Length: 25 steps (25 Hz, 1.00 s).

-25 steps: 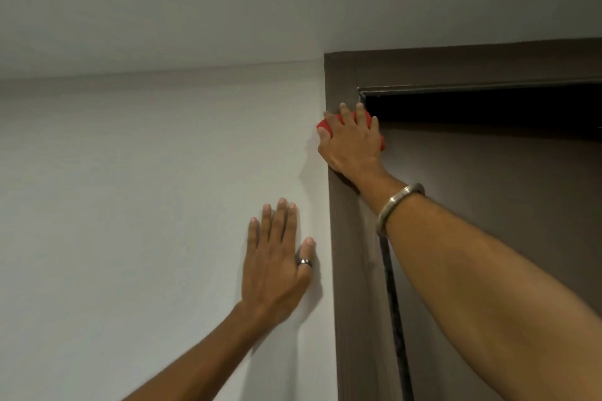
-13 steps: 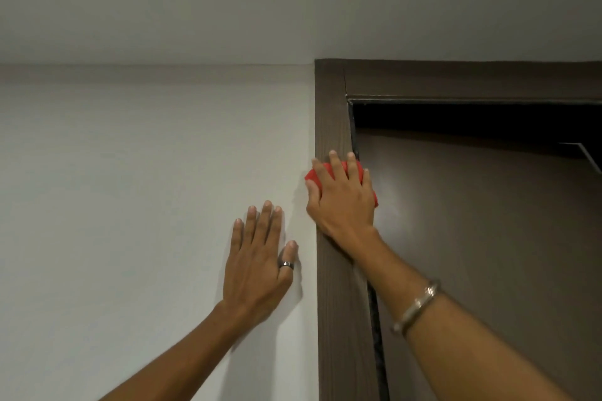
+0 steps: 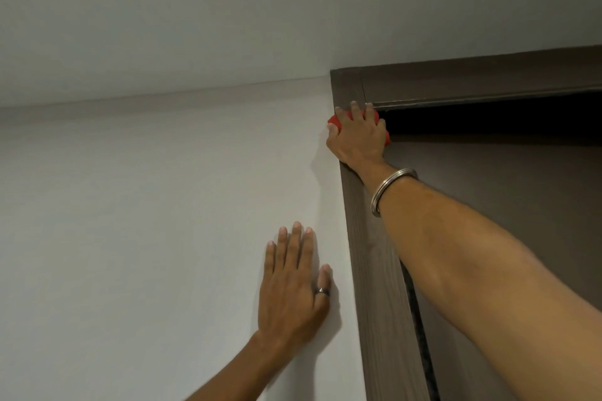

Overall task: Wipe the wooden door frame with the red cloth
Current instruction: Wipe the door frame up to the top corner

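Observation:
The dark brown wooden door frame (image 3: 368, 257) runs up the right of the white wall and turns along the top (image 3: 472, 80). My right hand (image 3: 358, 137) presses the red cloth (image 3: 334, 121) flat on the upright just below the top left corner. Only the cloth's edges show around my fingers. A metal bangle sits on that wrist. My left hand (image 3: 293, 283), with a ring on the thumb, lies flat and empty on the wall left of the frame, fingers slightly apart.
The brown door leaf (image 3: 508, 192) stands behind the frame, with a dark gap (image 3: 488, 120) above it. The white ceiling (image 3: 228, 10) meets the wall right above the frame's top. A black seal strip (image 3: 420, 335) runs down the inner edge.
My right hand slid down the upright with the cloth half a second ago and has moved back up near the top corner. My left hand stays flat on the wall.

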Each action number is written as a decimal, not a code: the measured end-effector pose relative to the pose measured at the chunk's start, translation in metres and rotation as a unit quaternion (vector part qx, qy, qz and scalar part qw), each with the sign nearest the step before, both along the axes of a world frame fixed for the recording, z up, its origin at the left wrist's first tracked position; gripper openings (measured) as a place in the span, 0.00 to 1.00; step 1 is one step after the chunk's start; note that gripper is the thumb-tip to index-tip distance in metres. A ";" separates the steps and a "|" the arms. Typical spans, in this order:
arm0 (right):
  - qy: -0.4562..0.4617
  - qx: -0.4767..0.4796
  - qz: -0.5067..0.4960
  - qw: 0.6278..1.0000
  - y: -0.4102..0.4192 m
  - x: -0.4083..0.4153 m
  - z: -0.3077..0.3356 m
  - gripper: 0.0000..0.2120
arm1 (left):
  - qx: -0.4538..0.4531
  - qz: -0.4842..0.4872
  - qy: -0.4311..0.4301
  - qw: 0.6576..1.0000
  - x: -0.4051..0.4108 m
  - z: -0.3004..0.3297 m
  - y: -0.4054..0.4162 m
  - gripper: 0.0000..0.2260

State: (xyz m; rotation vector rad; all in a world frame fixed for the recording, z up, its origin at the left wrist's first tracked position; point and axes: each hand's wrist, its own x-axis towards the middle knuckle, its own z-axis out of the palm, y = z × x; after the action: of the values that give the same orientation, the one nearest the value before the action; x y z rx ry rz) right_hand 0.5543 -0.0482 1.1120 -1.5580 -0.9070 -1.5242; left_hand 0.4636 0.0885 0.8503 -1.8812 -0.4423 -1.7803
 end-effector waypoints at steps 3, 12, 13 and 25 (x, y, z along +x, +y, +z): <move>0.001 0.010 0.003 1.000 -0.002 0.002 -0.032 0.28 | -0.004 0.009 0.003 1.000 -0.002 -0.005 0.004 0.30; 0.015 -0.013 0.049 0.999 -0.002 0.010 -0.242 0.29 | -0.056 0.010 0.039 0.998 -0.005 -0.112 -0.010 0.33; 0.019 -0.013 0.052 0.998 -0.002 0.008 -0.272 0.29 | -0.061 0.007 0.041 0.997 -0.005 -0.130 -0.013 0.33; 0.121 -0.149 0.011 0.981 -0.020 -0.008 -0.593 0.32 | -0.163 0.035 0.141 0.976 -0.019 -0.348 -0.042 0.31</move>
State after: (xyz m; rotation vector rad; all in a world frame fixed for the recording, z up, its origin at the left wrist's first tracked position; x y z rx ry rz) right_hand 0.5467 -0.0677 0.5188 -1.8915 -1.0409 -1.1870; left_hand 0.4450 0.0468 0.5025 -2.2715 -0.7175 -1.4295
